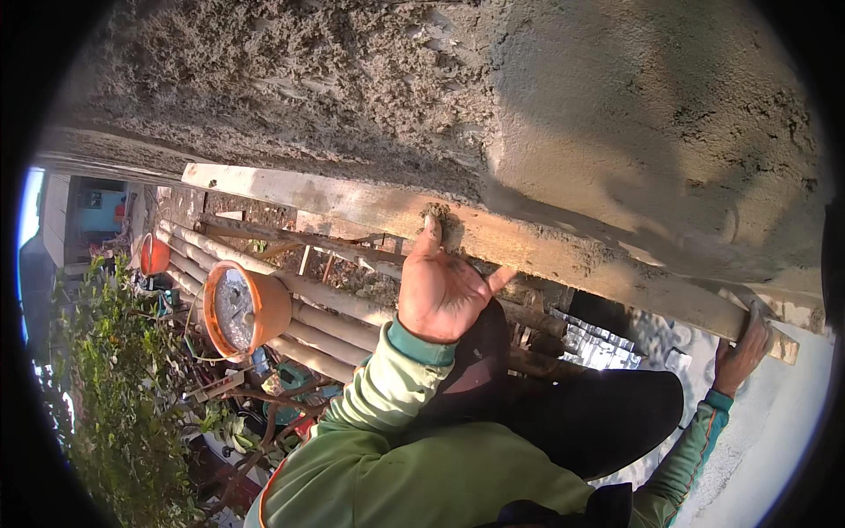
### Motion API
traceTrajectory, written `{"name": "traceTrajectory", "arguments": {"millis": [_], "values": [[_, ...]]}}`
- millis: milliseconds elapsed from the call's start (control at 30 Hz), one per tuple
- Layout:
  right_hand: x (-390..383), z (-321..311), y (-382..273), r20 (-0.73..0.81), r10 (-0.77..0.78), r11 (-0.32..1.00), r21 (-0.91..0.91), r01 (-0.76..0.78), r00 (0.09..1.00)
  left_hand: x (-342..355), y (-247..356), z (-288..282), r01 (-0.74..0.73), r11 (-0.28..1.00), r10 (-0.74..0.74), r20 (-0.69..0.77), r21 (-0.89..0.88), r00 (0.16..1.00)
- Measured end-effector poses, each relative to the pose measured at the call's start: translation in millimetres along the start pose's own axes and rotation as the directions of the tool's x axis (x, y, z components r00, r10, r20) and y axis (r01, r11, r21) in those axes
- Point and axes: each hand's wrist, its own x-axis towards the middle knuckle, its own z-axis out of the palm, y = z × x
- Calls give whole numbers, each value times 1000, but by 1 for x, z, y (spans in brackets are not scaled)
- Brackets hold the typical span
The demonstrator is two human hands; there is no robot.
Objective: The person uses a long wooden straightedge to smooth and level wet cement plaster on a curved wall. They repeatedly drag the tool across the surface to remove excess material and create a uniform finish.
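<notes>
Your left hand (443, 290) presses flat on the plank (546, 251) mid-frame, right hand (742, 348) clamps its lower-right end. Plank looks stiff, long, prob heavy, gritty w/ wet plaster (651, 114) — grip both ends.

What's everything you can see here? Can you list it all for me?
rough grey plastered wall: one, grey, fills the top
long wooden straightedge plank: one, pale wood smeared with mortar, held against the wall
orange round bucket of grey mortar: one, left of centre
bamboo scaffold poles: several, tan, beneath the plank
green leafy plants: a cluster, far left
left hand: open, fingers on the plank
right hand: gripping the plank's right end
green long sleeves: two, lower edge
</notes>
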Motion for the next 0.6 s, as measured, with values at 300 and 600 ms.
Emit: {"name": "traceTrajectory", "arguments": {"millis": [300, 600], "values": [[-21, 52, -93, 526, -267, 716, 669, -200, 807, 24, 76, -107, -118, 921, 238, -296, 372, 925], [-54, 87, -120, 770, -433, 653, 627, -425, 469, 52, 69, -196, -114, 825, 537, -705, 553, 463]]}}
